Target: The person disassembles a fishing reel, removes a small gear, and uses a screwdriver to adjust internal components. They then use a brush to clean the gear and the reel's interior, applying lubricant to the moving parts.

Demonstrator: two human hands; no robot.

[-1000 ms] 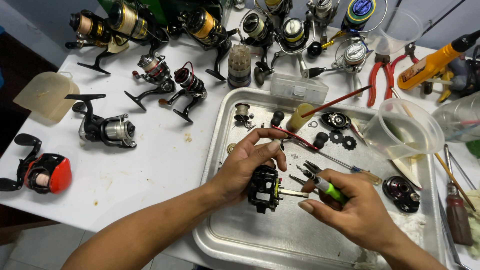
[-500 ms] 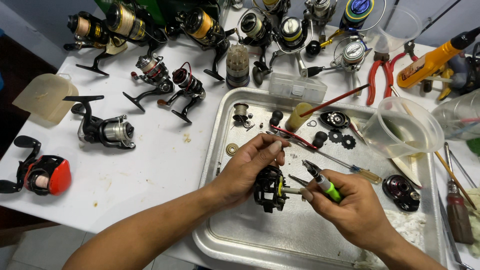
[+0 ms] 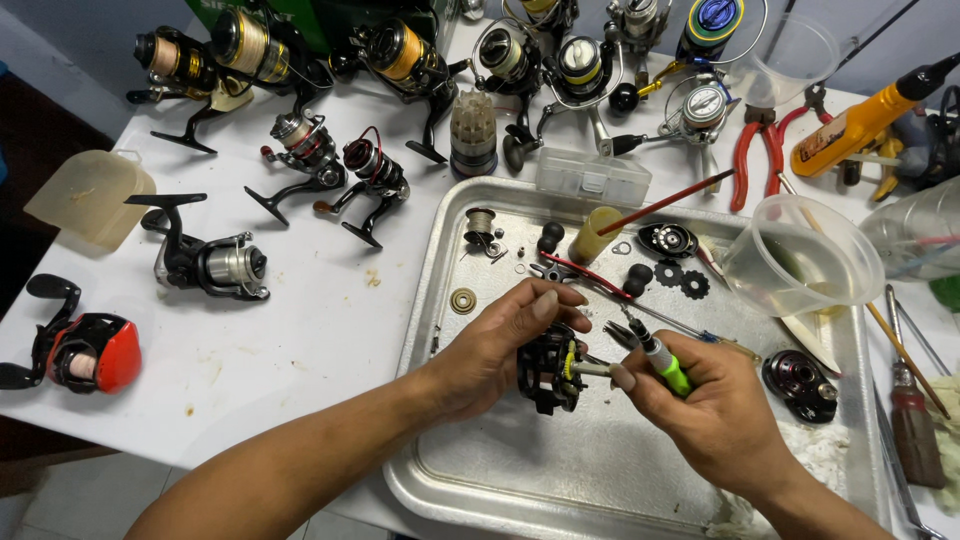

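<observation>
Hands at work over the metal tray [image 3: 440, 480]: our left hand [image 3: 500, 345] closed round the black baitcasting reel body [image 3: 550, 365], our right hand [image 3: 715, 410] gripping a green-handled screwdriver [image 3: 660, 362] at its side—mid-disassembly, we judge, needing steady tool alignment next.

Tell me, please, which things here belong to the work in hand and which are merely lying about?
In use: left hand, black reel, right hand, green screwdriver, tray.
Lying about: red reel, pliers, plastic cup, spinning reels.
</observation>
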